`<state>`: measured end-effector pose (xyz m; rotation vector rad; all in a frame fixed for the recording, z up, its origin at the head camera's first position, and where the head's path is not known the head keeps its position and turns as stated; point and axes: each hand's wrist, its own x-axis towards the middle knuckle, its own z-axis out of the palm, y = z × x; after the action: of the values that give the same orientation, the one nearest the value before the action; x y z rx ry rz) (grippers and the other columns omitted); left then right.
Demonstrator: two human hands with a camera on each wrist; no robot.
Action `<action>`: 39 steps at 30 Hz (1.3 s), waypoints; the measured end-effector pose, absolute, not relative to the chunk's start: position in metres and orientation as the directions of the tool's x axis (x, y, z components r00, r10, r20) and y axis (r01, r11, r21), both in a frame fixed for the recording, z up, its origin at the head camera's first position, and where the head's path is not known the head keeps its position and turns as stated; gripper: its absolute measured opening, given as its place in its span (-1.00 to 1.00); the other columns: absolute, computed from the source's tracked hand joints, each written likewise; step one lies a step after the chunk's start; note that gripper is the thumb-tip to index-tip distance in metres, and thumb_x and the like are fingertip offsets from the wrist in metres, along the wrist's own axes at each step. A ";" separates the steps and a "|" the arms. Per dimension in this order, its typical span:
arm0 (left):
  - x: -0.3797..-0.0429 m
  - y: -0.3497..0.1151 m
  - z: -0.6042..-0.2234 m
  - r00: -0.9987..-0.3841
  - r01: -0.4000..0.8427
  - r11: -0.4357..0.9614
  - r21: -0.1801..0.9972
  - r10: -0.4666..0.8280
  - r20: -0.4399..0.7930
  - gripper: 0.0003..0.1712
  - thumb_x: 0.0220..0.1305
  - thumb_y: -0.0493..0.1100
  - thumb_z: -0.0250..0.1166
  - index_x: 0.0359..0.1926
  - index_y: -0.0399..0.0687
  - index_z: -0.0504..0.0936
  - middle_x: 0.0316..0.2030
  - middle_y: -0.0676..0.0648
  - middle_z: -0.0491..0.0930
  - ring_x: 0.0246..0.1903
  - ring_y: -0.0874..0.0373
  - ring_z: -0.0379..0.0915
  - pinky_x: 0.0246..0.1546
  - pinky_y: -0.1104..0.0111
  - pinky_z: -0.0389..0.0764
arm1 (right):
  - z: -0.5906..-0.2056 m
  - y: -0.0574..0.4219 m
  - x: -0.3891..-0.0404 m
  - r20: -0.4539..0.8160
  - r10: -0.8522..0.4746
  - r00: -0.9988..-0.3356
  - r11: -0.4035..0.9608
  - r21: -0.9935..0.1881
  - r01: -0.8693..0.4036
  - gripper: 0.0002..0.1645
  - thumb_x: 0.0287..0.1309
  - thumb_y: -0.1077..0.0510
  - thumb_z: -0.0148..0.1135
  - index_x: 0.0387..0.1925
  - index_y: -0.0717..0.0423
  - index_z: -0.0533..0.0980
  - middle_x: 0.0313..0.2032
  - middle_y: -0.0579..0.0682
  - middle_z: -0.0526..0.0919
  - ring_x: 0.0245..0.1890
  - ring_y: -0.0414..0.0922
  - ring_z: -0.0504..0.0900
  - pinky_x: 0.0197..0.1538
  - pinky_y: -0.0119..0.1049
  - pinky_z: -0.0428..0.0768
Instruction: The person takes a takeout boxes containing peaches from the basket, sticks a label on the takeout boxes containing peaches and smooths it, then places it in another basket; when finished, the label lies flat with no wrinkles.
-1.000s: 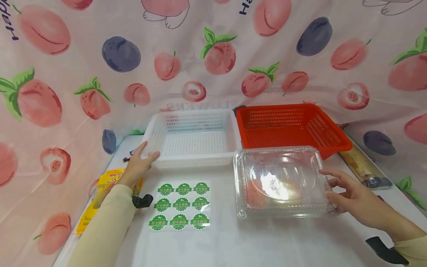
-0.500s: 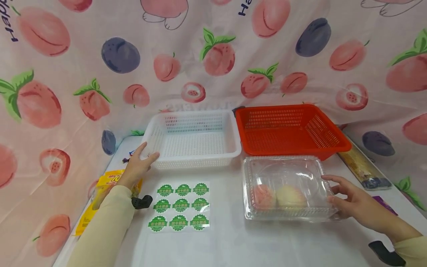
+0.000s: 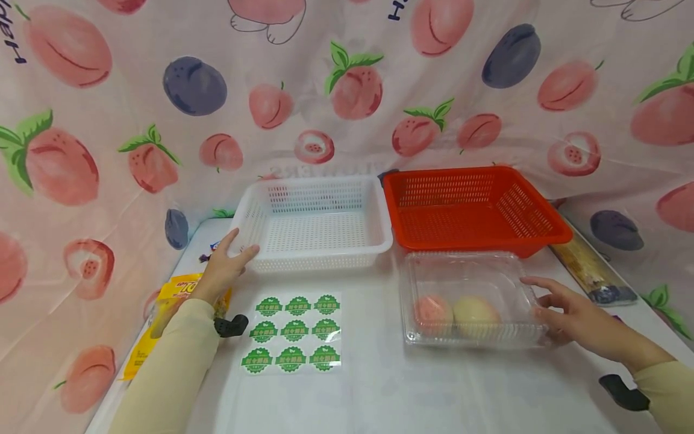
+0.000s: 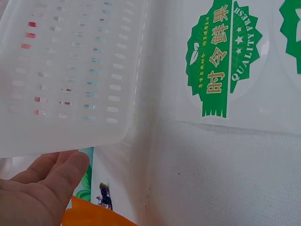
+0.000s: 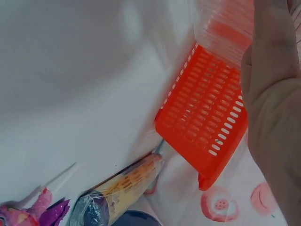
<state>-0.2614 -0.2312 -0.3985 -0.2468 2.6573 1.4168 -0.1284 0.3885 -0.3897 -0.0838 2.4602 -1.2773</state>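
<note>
In front of the red basket (image 3: 461, 224), the right hand (image 3: 575, 316) is pinching a ridged, clear plastic box (image 3: 479, 274) by its edge. Inside, a round pink thing (image 3: 434, 313) and a round pale yellow thing (image 3: 476, 316) are sitting side by side. Left of the red basket, a white basket (image 3: 317, 234) with slotted walls is standing, the left hand (image 3: 222, 270) resting at its corner, thumb and forefinger spreading apart. Front-left of the red basket, a glossy sticker sheet (image 3: 295, 331) is lying on the white table (image 3: 374, 392). Behind, fruit-printed cloth (image 3: 320, 66) is hanging in wrinkles.
</note>
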 end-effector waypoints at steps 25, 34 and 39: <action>-0.263 -0.229 -0.399 -0.976 -0.216 0.546 0.810 -0.101 -0.192 0.22 0.13 0.56 0.20 0.60 0.42 -0.28 0.58 -0.23 -0.30 0.30 -0.38 0.27 0.26 -0.18 0.33 | -0.391 0.403 -0.150 -0.390 -0.222 -0.894 0.560 -0.801 0.210 -0.12 0.47 -0.06 0.09 0.58 -0.02 -0.12 0.30 0.54 0.17 -0.18 0.11 0.64 -0.16 -0.03 0.70; -0.264 -0.232 -0.396 -0.965 -0.252 0.560 0.789 -0.083 -0.250 0.29 0.02 0.64 0.18 0.60 0.44 -0.30 0.58 -0.22 -0.31 0.35 -0.38 0.16 0.29 -0.32 0.14 | -0.387 0.405 -0.150 -0.392 -0.259 -0.883 0.560 -0.806 0.194 -0.13 0.49 -0.04 0.04 0.58 0.04 -0.16 0.34 0.58 0.13 -0.14 0.12 0.64 -0.14 -0.02 0.69; -0.264 -0.234 -0.384 -0.963 -0.244 0.614 0.751 -0.064 -0.261 0.33 0.04 0.64 0.17 0.61 0.30 -0.30 0.57 -0.24 -0.31 0.46 -0.41 -0.21 0.28 -0.42 -0.05 | -0.387 0.406 -0.149 -0.305 -0.240 -0.921 0.618 -0.780 0.097 -0.17 0.49 -0.04 0.05 0.57 0.13 -0.06 0.35 0.53 0.20 0.04 0.21 0.57 -0.08 0.00 0.68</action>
<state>-0.2636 -0.2340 -0.3844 -0.2545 2.6303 1.2707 -0.1488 0.4057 -0.3874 -0.1142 2.4629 -1.2203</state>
